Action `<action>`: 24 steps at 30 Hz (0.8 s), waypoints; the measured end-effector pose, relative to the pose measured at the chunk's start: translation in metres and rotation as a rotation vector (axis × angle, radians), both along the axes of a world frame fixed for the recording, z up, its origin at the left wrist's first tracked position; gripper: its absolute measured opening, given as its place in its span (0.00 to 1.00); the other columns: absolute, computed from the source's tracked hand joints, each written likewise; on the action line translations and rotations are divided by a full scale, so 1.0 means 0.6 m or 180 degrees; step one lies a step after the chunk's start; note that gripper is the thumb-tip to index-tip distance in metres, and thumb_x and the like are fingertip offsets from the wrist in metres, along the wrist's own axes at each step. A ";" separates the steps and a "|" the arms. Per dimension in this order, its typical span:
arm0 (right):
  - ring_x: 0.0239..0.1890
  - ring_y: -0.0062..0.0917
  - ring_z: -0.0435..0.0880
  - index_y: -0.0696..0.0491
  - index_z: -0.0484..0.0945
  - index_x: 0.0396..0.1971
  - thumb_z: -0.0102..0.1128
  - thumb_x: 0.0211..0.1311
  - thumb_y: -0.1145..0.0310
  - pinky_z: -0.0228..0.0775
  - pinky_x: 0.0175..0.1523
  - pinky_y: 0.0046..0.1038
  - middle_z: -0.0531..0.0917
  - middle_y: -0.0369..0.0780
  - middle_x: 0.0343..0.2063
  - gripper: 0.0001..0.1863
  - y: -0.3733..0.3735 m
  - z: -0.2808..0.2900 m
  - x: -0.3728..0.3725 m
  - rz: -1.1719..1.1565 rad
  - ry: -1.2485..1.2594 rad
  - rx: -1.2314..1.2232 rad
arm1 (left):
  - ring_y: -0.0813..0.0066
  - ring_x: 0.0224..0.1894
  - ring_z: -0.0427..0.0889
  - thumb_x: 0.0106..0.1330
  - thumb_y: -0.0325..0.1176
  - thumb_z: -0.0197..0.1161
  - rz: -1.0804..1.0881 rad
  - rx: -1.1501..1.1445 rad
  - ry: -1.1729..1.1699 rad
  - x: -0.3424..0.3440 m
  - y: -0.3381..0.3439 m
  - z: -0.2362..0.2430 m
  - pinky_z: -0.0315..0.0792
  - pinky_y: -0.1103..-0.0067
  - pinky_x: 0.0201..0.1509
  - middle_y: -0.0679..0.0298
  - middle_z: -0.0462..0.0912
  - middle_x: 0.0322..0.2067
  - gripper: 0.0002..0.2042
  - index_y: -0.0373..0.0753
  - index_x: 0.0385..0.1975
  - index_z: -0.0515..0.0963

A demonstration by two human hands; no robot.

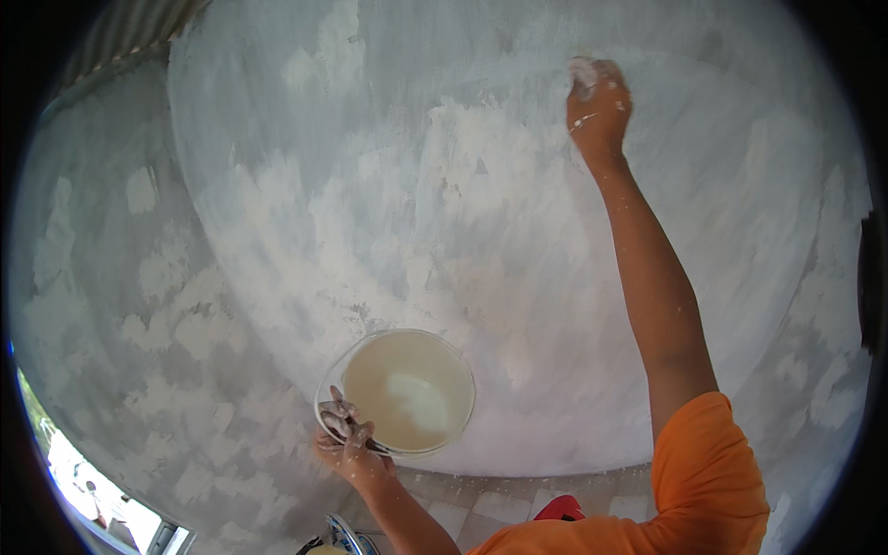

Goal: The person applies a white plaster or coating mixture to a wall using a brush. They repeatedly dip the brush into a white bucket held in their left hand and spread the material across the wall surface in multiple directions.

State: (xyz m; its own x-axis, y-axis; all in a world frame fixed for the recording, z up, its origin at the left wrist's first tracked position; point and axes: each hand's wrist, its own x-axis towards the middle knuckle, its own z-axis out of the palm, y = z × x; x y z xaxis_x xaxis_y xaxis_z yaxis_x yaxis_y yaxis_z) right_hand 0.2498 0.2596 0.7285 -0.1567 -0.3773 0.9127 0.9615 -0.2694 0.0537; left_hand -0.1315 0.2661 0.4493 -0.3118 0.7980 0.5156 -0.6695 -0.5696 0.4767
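My left hand (350, 442), its fingers smeared with whitish paste, grips the near left rim of a pale round bucket (449, 363). The bucket is tilted so that its cream-coloured inside faces up, with a lighter patch at the bottom. At the upper right my right arm stretches up to the grey wall (527, 240). My right hand (601, 106) is closed round a small whitish lump (584, 74) at the wall's surface; blur hides its kind. White specks and streaks dot this hand and forearm.
Uneven whitish patches cover the main wall and the grey side wall (139, 305) at left. A corrugated sheet (120, 37) shows at the upper left. Below lie a tiled floor (499, 507), a red object (561, 508) and a partly seen metal-rimmed container (344, 535). A bright opening (88, 486) is at lower left.
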 end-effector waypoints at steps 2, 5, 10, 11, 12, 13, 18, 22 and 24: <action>0.49 0.37 0.83 0.58 0.83 0.44 0.63 0.56 0.74 0.76 0.56 0.34 0.82 0.46 0.49 0.14 0.016 -0.044 -0.046 -0.0661 -0.0123 -0.1435 | 0.76 0.31 0.74 0.32 0.15 0.47 -0.0048 -0.0200 0.0125 -0.007 0.000 0.000 0.45 0.61 0.80 0.64 0.69 0.24 0.13 0.40 0.20 0.62; 0.49 0.33 0.82 0.55 0.83 0.45 0.62 0.59 0.75 0.77 0.55 0.32 0.81 0.43 0.45 0.13 0.008 -0.111 -0.109 -0.0049 -0.0601 -0.2871 | 0.76 0.29 0.74 0.32 0.15 0.47 -0.0170 -0.0274 0.0049 -0.011 0.000 -0.001 0.47 0.61 0.79 0.63 0.70 0.22 0.12 0.38 0.20 0.64; 0.46 0.32 0.83 0.53 0.84 0.42 0.64 0.63 0.70 0.76 0.54 0.32 0.82 0.41 0.49 0.09 -0.019 -0.084 -0.088 0.0905 -0.0063 -0.3238 | 0.76 0.27 0.73 0.30 0.16 0.46 -0.0174 -0.0278 -0.0033 -0.010 0.001 -0.002 0.49 0.59 0.79 0.63 0.71 0.21 0.13 0.39 0.18 0.63; 0.45 0.29 0.85 0.53 0.84 0.42 0.66 0.63 0.69 0.76 0.53 0.31 0.86 0.40 0.44 0.09 -0.022 -0.058 -0.074 0.0880 0.0383 -0.2831 | 0.77 0.27 0.73 0.29 0.16 0.46 -0.0206 -0.0346 -0.0024 -0.011 0.002 -0.003 0.48 0.59 0.79 0.63 0.71 0.21 0.13 0.39 0.18 0.62; 0.43 0.29 0.86 0.53 0.85 0.42 0.65 0.63 0.70 0.77 0.52 0.31 0.88 0.41 0.41 0.09 -0.031 -0.030 -0.056 0.0830 0.0749 -0.2487 | 0.77 0.27 0.73 0.29 0.15 0.46 -0.0236 -0.0300 -0.0039 -0.012 0.003 -0.004 0.48 0.59 0.79 0.63 0.70 0.21 0.13 0.40 0.18 0.62; 0.42 0.31 0.87 0.54 0.85 0.41 0.65 0.62 0.72 0.78 0.50 0.30 0.88 0.41 0.41 0.08 -0.045 -0.005 -0.039 0.0629 0.0602 -0.1940 | 0.77 0.27 0.73 0.29 0.15 0.45 -0.0268 -0.0184 -0.0089 -0.013 0.005 -0.005 0.48 0.59 0.79 0.63 0.70 0.21 0.13 0.40 0.18 0.61; 0.46 0.35 0.86 0.57 0.84 0.42 0.60 0.62 0.75 0.78 0.54 0.31 0.85 0.45 0.44 0.10 -0.060 0.009 -0.026 -0.0392 0.0236 -0.0605 | 0.77 0.27 0.73 0.28 0.16 0.46 -0.0026 -0.0344 -0.0029 -0.011 0.010 -0.010 0.46 0.59 0.79 0.64 0.70 0.21 0.13 0.40 0.18 0.61; 0.53 0.36 0.82 0.56 0.84 0.44 0.61 0.64 0.70 0.75 0.60 0.33 0.78 0.43 0.56 0.11 -0.006 -0.096 -0.079 -0.0971 -0.0088 -0.3097 | 0.77 0.27 0.74 0.28 0.16 0.45 0.0225 -0.0479 0.0123 -0.010 0.007 -0.009 0.46 0.58 0.79 0.63 0.71 0.21 0.13 0.40 0.18 0.62; 0.45 0.33 0.85 0.55 0.84 0.43 0.61 0.64 0.71 0.78 0.53 0.33 0.82 0.43 0.50 0.10 -0.004 -0.113 -0.092 -0.0305 -0.0404 -0.3297 | 0.76 0.29 0.74 0.30 0.14 0.44 0.0190 -0.0527 0.0116 -0.011 0.004 -0.007 0.47 0.60 0.80 0.64 0.70 0.22 0.14 0.41 0.19 0.61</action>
State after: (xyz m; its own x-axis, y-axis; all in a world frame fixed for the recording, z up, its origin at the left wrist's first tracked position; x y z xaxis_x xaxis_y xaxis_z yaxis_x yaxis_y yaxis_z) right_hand 0.1947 0.2569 0.6607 -0.2620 0.5985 0.7571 0.9097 -0.1088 0.4008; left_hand -0.1380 0.2683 0.4453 -0.3446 0.8536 0.3906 -0.6174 -0.5195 0.5907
